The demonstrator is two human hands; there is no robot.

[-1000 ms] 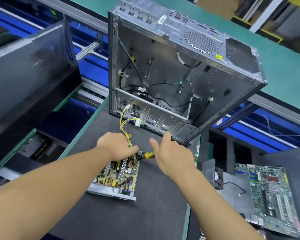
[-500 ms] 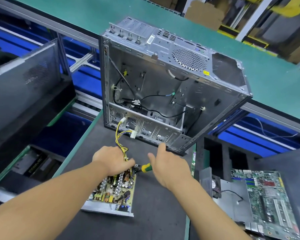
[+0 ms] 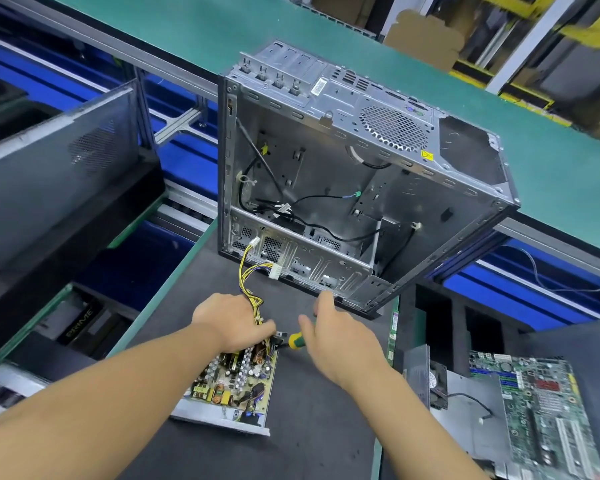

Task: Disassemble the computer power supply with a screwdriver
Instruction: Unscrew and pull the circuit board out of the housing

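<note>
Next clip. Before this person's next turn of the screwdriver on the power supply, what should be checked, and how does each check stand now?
1. Power supply flat on the mat: ok.
2. Circuit board exposed, cover off: ok.
3. Left hand steadying the supply's far end: ok.
4. Right hand gripping the screwdriver: ok.
5. Tip seated in a screw: cannot tell, hidden behind the left hand's fingers.
6. Yellow cables clear of the tool: cannot tell.
</note>
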